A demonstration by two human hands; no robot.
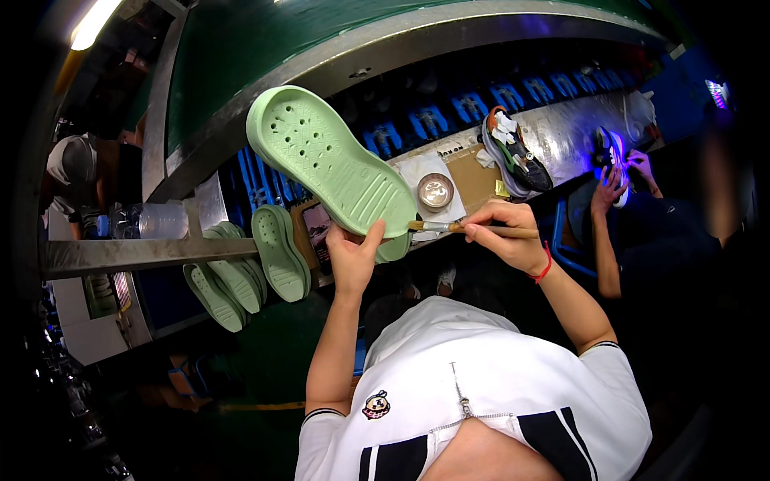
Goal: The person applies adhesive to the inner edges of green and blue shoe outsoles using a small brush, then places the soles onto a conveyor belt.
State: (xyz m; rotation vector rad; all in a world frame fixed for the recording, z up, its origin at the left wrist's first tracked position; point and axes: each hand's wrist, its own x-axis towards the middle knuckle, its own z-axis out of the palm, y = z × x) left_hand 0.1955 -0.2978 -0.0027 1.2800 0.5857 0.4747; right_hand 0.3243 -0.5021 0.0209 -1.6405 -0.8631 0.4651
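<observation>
Head view: the left hand (351, 260) grips a pale green sole (333, 168) by its lower end, raised at the near edge of the desk (573, 132), fingertips hidden behind it (a second green edge (393, 251) shows below, too covered to identify). The right hand (507, 234) pinches a brush (441, 227), its bristles at the sole's rim, though whether they touch is unclear.

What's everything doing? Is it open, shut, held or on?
Green shoe sole: tilted, held in the left hand
Paintbrush: held in the right hand, tip at the sole's edge
Small round tub: open
Clear plastic bottle: capped
Multicoloured sneaker: not held
Ceiling lamp: lit
</observation>
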